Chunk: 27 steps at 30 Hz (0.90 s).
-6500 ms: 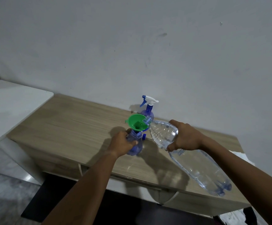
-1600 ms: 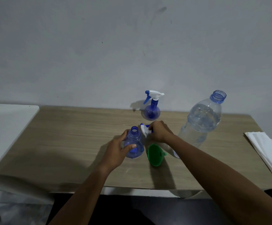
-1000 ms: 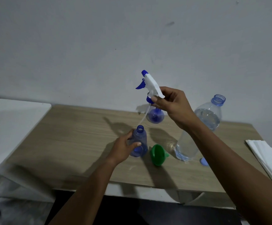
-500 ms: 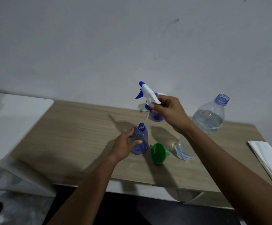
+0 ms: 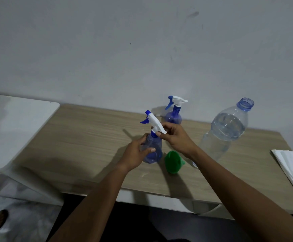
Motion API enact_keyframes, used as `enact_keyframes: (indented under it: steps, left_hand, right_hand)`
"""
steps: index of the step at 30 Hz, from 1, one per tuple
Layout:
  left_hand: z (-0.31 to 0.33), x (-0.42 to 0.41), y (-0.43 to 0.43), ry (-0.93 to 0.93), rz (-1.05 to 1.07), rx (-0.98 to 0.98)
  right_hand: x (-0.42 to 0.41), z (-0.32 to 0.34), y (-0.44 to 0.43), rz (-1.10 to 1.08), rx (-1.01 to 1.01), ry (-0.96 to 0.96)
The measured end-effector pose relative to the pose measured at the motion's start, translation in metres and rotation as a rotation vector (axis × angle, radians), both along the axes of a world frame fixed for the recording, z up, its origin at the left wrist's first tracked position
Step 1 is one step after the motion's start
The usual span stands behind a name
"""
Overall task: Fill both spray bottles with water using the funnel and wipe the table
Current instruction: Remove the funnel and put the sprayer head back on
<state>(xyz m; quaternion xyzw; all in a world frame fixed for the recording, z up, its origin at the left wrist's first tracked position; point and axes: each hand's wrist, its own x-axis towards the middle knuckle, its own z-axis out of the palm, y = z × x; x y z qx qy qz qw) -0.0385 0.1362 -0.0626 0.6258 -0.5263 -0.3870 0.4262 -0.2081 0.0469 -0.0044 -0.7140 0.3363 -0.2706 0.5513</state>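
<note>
Nearest: green funnel (image 5: 172,162), on its side on the table (image 5: 82,137), just right of the near spray bottle (image 5: 153,151).
Left hand (image 5: 135,154): fingers curled round that bottle's body, which stands upright.
Right hand (image 5: 175,137): thumb and fingertips pinch the trigger head (image 5: 155,122), set on the neck; whether threaded, unclear.
Step, judged: recapping. Next calls for twisting the collar tight.
Beyond: uncapped water bottle (image 5: 226,130); second spray bottle (image 5: 174,112), capped, by the wall.
</note>
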Motion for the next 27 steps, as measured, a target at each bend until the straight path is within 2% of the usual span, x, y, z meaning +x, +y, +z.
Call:
enact_keyframes:
  steps: [3, 7, 11, 17, 24, 27]
  left_hand:
    - [-0.001, 0.0, -0.001, 0.001, -0.003, 0.001]
    - [-0.003, 0.002, -0.002, -0.012, -0.001, 0.001]
    - [-0.003, 0.002, -0.003, -0.04, 0.024, 0.023]
    - [-0.004, 0.002, -0.002, -0.08, 0.059, 0.011]
    - [0.001, 0.0, -0.002, -0.035, 0.04, -0.012]
    - [-0.001, 0.0, -0.002, -0.039, 0.043, -0.012]
  right_hand:
    - [-0.001, 0.004, -0.002, 0.019, -0.049, 0.014]
    - [0.002, 0.012, -0.009, 0.092, -0.146, 0.158]
    - [0.008, 0.009, -0.009, 0.045, -0.231, 0.22]
    - [0.017, -0.006, 0.004, -0.21, -0.221, 0.132]
    - [0.002, -0.009, 0.001, -0.176, -0.133, 0.083]
    - [-0.004, -0.002, -0.004, -0.095, -0.09, 0.05]
